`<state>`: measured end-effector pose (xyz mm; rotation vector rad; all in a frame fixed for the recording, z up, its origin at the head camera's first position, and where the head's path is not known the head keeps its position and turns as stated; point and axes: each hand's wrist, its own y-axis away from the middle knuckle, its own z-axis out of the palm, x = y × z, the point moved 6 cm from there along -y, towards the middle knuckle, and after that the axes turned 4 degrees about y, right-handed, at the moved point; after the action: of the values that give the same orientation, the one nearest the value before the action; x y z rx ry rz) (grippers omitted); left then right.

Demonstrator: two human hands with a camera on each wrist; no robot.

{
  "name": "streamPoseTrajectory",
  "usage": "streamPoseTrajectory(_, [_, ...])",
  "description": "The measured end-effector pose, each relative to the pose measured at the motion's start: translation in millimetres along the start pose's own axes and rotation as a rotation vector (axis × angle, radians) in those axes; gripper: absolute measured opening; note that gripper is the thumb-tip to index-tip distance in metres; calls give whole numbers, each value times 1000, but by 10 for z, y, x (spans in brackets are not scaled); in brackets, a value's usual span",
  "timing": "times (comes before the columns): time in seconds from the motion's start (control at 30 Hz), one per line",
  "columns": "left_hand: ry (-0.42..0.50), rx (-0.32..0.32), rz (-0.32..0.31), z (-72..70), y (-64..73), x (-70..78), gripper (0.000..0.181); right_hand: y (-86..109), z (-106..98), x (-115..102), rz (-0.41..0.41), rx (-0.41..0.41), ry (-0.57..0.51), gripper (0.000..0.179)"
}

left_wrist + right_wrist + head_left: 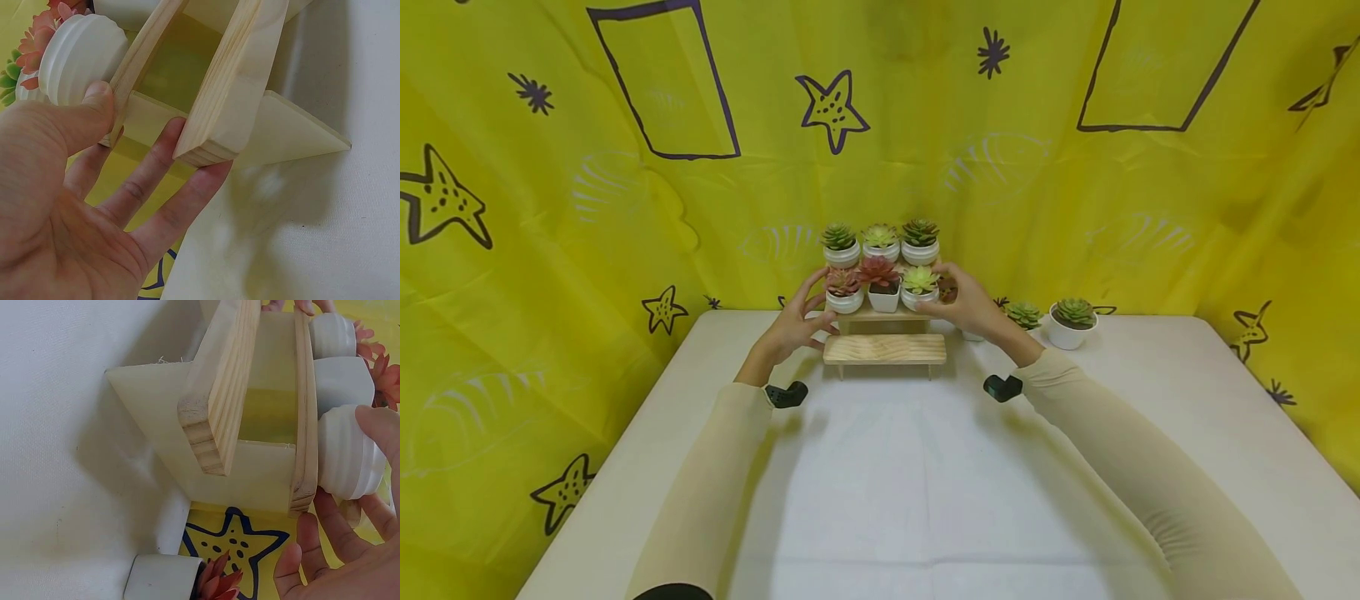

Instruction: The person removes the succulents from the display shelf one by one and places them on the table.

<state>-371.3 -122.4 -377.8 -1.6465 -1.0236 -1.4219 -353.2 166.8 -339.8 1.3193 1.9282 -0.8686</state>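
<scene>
A tiered wooden stand (884, 350) holds two rows of potted succulents. My left hand (793, 323) is at its left end. In the left wrist view, the thumb and index finger grip the end of the middle board (134, 62), beside a white ribbed pot (84, 59); other fingertips touch the lowest board (219, 94). My right hand (966, 304) holds the yellow-green succulent (921, 282) at the right end of the middle board. Its thumb lies on the white pot (350, 450), with fingers behind it and near the board's end.
On the table (865, 475), right of the stand, are a green succulent in a white pot (1071, 325) and another green succulent (1022, 314), partly hidden by my right arm. A red succulent (219, 581) stands low beside the stand. A yellow patterned curtain (910, 175) hangs behind.
</scene>
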Motion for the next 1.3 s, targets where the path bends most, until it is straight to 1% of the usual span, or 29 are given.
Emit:
streamPoseTrajectory(0.43, [3,10,-14,5,5,6,79,7,2,-10,-4,3,-11,72])
streamPoseTrajectory(0.63, [-3,8,-11,-3,-3,2,78,5,0,-15,-9,13,-13,70])
streamPoseTrajectory(0.8, [4,4,-15,-1,-3,5,78,16,-5,-36,-28,32,10,70])
streamPoseTrajectory(0.93, [7,7,-17,2,-1,0,78,27,-13,-30,-32,32,34,70])
streamPoseTrajectory(1.13, [14,1,-11,5,2,-2,78,69,-88,-16,-19,29,55,70])
streamPoseTrajectory(1.3, [9,1,-11,5,3,-2,79,117,-191,-49,-24,50,41,69])
